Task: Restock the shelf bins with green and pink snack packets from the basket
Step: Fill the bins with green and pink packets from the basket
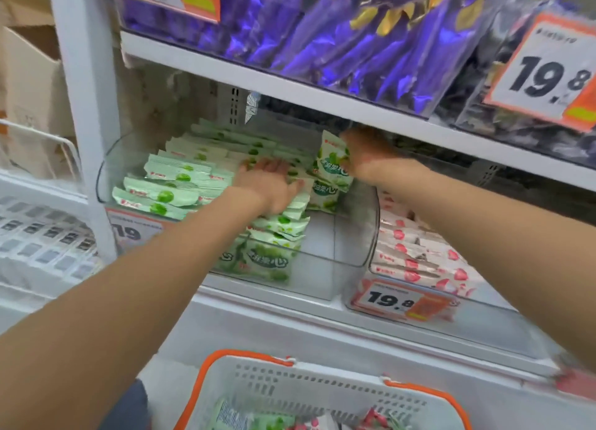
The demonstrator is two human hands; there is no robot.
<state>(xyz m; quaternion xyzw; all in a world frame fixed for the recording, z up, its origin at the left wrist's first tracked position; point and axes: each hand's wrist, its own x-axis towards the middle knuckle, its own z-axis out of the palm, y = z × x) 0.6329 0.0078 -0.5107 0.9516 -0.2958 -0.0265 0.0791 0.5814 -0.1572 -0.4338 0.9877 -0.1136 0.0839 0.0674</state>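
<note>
Currently the left hand is pressing flat, fingers straight, on the stacked green-and-white snack packets inside the clear plastic shelf bin, while the right hand is gripping 1 upright green packet at that bin's right side. Pink-and-white snack packets are lying in the neighbouring clear bin to the right. Below, the white perforated basket with orange handles is holding more green and pink packets.

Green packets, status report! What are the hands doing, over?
Left hand flat on the green packets in the clear bin. Right hand grips one upright packet. Upper shelf close above that hand.
</note>
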